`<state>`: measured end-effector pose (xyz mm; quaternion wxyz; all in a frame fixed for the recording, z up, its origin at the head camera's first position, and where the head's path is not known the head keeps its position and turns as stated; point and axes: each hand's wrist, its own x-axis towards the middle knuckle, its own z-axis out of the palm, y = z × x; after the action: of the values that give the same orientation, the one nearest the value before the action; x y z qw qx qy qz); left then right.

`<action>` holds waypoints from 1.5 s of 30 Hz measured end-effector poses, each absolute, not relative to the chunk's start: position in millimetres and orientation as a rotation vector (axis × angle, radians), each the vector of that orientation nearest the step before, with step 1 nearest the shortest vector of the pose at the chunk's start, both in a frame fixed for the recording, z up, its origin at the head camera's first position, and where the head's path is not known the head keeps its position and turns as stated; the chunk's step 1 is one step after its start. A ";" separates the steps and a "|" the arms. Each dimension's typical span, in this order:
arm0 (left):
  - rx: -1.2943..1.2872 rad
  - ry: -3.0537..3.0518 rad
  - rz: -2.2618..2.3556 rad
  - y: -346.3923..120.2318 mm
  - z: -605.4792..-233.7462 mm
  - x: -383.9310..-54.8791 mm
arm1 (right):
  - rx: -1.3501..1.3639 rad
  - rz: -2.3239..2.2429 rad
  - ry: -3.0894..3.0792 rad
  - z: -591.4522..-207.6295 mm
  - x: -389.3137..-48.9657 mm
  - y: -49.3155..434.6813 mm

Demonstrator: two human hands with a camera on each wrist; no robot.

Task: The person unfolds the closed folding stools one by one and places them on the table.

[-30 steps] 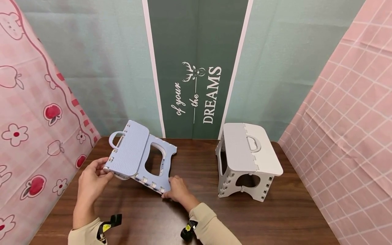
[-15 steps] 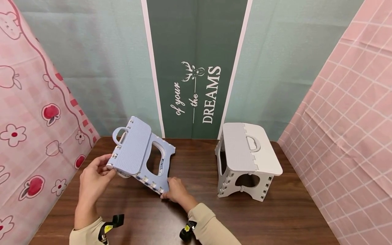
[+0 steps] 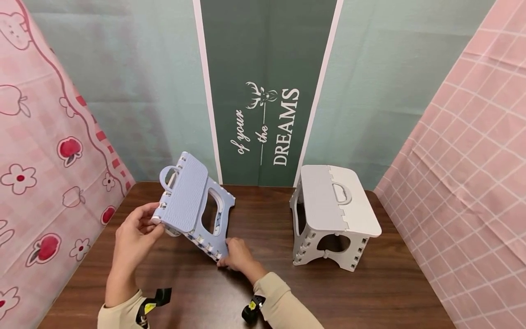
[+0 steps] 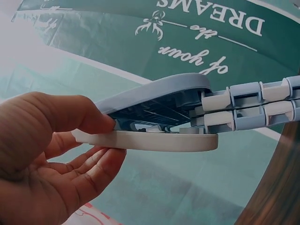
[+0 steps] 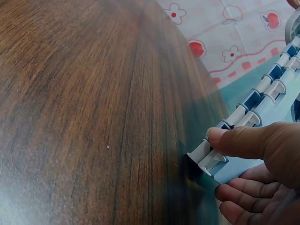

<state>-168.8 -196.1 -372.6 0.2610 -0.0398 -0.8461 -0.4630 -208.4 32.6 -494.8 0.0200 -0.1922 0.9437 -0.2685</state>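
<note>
A blue and white folding step stool (image 3: pixel 185 196) leans partly folded at the left of the table, its seat end raised and its legs pressed flat together. My left hand (image 3: pixel 135 240) pinches the seat's near corner between thumb and fingers. In the left wrist view, the blue and white seat halves (image 4: pixel 159 141) lie close together with a narrow gap, and the left hand (image 4: pixel 61 140) grips their end. At the stool's foot my right hand (image 3: pixel 240 256) holds the near leg corner. The right wrist view shows the right hand's thumb (image 5: pixel 239 140) over the hinged leg edge.
A grey and white folding stool (image 3: pixel 337 205) stands upright and unfolded on the right of the brown wooden table (image 3: pixel 263 292). A green curtain with lettering (image 3: pixel 263 55) hangs behind. Pink patterned cloths (image 3: pixel 49 151) close in both sides.
My left hand has moved right and slightly up, tilting the blue stool's seat end higher toward the right. The right hand has stayed at the stool's foot. The grey stool has not moved.
</note>
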 end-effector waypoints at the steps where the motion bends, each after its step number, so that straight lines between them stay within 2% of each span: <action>1: -0.128 -2.284 -1.264 -195.5 -372.0 -168.9 | -0.594 -0.828 2.927 -494.7 -208.7 32.8; 23: -0.271 -2.224 -1.391 -183.3 -368.8 -171.5 | -0.539 -0.794 2.883 -496.1 -214.0 38.5; 35: -0.356 -2.199 -1.298 -149.5 -334.3 -155.9 | -0.498 -0.878 2.815 -496.9 -213.4 42.6; 45: -0.417 -2.196 -1.248 -137.2 -332.6 -158.8 | -0.479 -0.825 2.816 -496.2 -213.4 44.1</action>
<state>-158.8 -137.2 -332.6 0.2867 -0.1561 -0.8219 -0.4669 -213.4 44.1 -496.2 0.0842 -0.1606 0.9438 -0.2764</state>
